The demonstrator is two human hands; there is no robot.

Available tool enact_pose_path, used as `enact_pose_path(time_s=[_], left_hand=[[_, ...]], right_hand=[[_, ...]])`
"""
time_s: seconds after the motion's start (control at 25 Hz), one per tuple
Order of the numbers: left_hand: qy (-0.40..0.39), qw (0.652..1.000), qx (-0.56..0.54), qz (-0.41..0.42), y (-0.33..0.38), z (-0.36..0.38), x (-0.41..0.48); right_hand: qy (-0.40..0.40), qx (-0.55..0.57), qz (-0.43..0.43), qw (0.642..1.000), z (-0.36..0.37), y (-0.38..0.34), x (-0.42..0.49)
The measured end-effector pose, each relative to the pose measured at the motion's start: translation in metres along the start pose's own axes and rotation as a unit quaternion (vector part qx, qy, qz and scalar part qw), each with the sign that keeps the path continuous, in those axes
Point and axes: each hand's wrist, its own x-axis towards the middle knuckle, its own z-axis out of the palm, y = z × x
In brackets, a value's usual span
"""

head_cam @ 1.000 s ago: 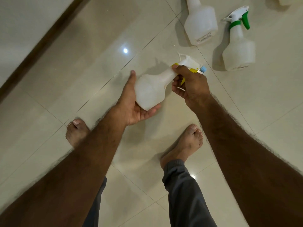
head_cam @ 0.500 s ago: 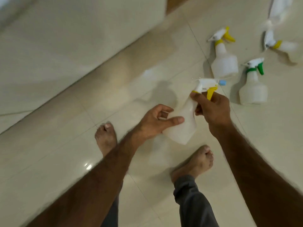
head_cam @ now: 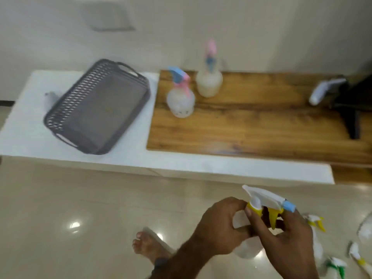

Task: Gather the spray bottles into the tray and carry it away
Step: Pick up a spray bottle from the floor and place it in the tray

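Observation:
Both hands hold a white spray bottle (head_cam: 267,200) with a yellow trigger and blue nozzle, low in the view. My left hand (head_cam: 219,228) wraps its neck and body. My right hand (head_cam: 289,238) grips it at the trigger. A grey mesh tray (head_cam: 100,106) with nothing in it sits on the white part of a low table (head_cam: 24,125). Two bottles with pink and blue heads (head_cam: 180,97) (head_cam: 209,77) stand on the wooden part. Several more bottles (head_cam: 316,222) (head_cam: 336,266) lie or stand on the floor at the lower right, blurred.
The table's wooden top (head_cam: 251,125) stretches right, with a white object (head_cam: 324,90) and a dark stand (head_cam: 352,109) at its far end. A pale wall lies behind. My bare foot (head_cam: 149,246) is on the glossy tiled floor between me and the table.
The view has swung up from the floor to the table and tray. The held bottle has turned upright, and my left hand has shifted from its base to its neck.

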Motion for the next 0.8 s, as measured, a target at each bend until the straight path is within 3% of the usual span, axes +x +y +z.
enact_pose_path(time_s=[0.36,0.6,0.8], left_hand=[[0.267,0.961,-0.021,0.067,-0.007,-0.302,-0.05],[0.294,0.953,0.018,0.072,-0.039,-0.433,0.003],[0.301,0.952,0.063,0.007,-0.069,-0.487,0.066]], right_hand=[[-0.178,-0.051,-0.195,0.963,0.148,-0.223,0.082],[-0.175,-0.146,-0.232,0.946,0.281,-0.281,0.161],[-0.151,-0.21,-0.219,0.941,0.364,-0.284,0.218]])
